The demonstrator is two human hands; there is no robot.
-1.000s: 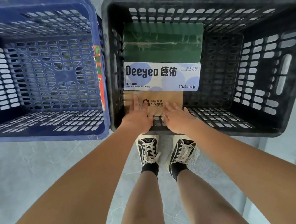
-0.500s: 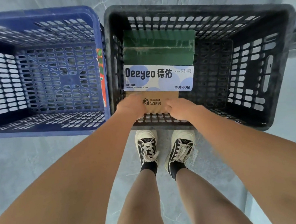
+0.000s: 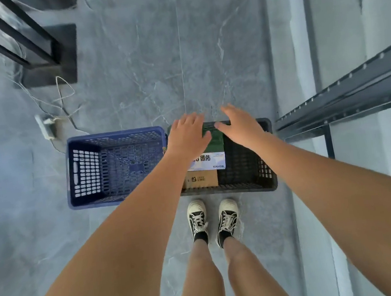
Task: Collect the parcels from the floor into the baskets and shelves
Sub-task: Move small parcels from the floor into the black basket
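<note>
Two baskets stand side by side on the grey floor in front of my feet. The blue basket [image 3: 113,136] on the left has nothing in it. The black basket [image 3: 268,153] on the right holds three parcels along its left side: a brown cardboard box [image 3: 202,179] nearest me, a white-and-blue wipes pack [image 3: 212,161] behind it, and a dark green parcel [image 3: 215,140] at the far end. My left hand [image 3: 187,134] and my right hand [image 3: 238,123] hover above the black basket, fingers spread, holding nothing.
A grey metal shelf rail [image 3: 347,100] runs along the right beside the black basket, against a pale wall. At the upper left stands a black frame on a base [image 3: 53,57], with white cables and a power strip [image 3: 46,126] lying on the floor near the blue basket.
I have stood up, so the baskets look smaller and farther. Both hands have let go of the brown box, which stays in the black basket, and lifted away with fingers spread.
</note>
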